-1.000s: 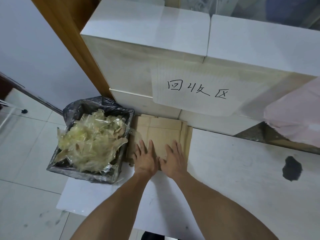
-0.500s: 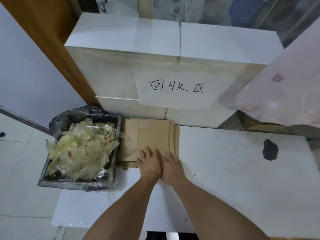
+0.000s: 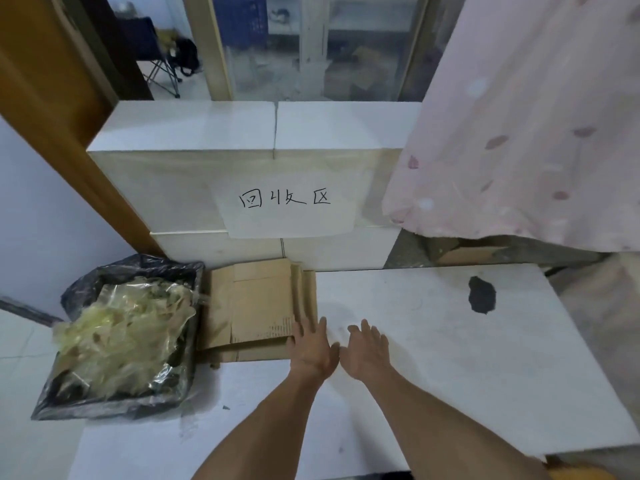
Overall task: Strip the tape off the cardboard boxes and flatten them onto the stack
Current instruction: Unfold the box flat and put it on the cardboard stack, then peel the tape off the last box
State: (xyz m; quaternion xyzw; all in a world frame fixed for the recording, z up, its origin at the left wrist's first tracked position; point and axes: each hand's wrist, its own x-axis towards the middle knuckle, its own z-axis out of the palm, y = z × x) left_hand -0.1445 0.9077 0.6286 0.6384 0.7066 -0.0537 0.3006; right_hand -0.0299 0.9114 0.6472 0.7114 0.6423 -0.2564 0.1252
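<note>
A stack of flattened brown cardboard boxes (image 3: pixel 258 308) lies on the white board (image 3: pixel 433 358), pushed against the white blocks at the back. My left hand (image 3: pixel 311 349) is flat with fingers straight, its fingertips at the stack's near right corner. My right hand (image 3: pixel 367 351) is open too, palm down over the bare white board just right of the stack, holding nothing. To the left of the stack a bin lined with a black bag (image 3: pixel 121 341) is heaped with crumpled clear tape (image 3: pixel 128 327).
White blocks (image 3: pixel 242 174) with a handwritten paper sign (image 3: pixel 285 206) form a wall behind the stack. A pink patterned cloth (image 3: pixel 530 133) hangs at the right. A black stain (image 3: pixel 481 294) marks the board's right part. A wooden door frame (image 3: pixel 45 98) stands at the left.
Both hands have slid back and to the right off the cardboard stack; the right hand is now over the white board. The view has tilted upward, showing more of the room.
</note>
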